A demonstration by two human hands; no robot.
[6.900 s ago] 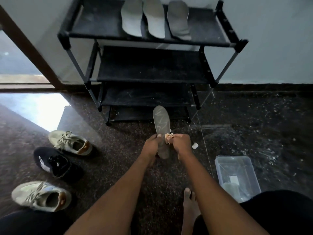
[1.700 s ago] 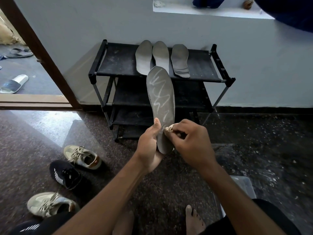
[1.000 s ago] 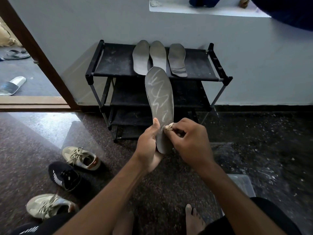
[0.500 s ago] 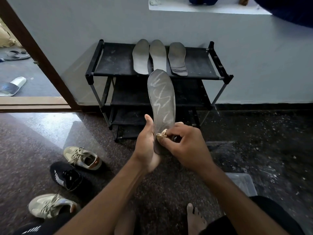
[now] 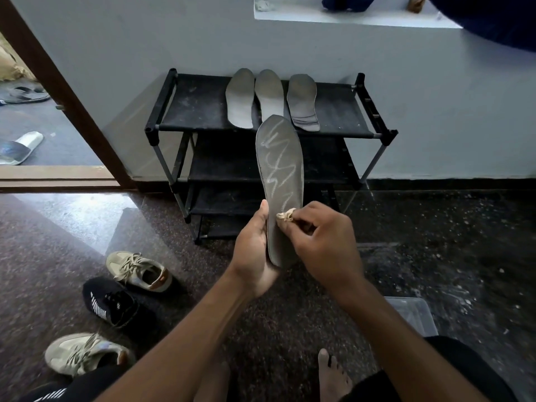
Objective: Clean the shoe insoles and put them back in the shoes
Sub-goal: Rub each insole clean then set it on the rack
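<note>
- Insole, in my left hand, now up in front of rack; was low nr floor.
- Pale zigzag marks now on it.
- Right hand w/ cloth moved slightly up + right.

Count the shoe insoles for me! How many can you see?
4. Three lie side by side on top of the black rack: left insole, middle insole, right insole. The left hand holds the fourth insole upright. Others may be hidden inside shoes.
</note>
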